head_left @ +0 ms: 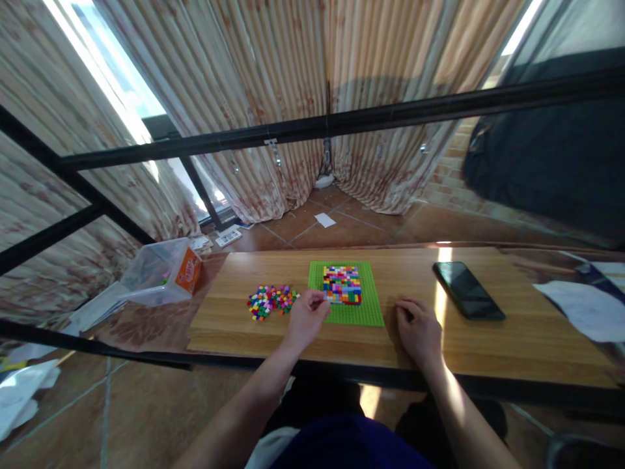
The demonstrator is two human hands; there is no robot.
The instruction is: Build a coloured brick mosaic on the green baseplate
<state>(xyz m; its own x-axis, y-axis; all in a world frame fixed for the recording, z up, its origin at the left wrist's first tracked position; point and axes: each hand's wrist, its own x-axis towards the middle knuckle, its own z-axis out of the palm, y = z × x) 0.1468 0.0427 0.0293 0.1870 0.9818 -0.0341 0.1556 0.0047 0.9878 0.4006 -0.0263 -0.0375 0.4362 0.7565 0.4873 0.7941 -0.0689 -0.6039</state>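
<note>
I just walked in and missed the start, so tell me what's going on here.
A person's left hand is at the left side of a green baseplate, close to the block of coloured bricks on it; whether it pinches a brick is too small to tell. The right hand is loosely curled at the wooden table, between the baseplate and a black phone. A pile of loose bricks lies left of the baseplate.
</note>
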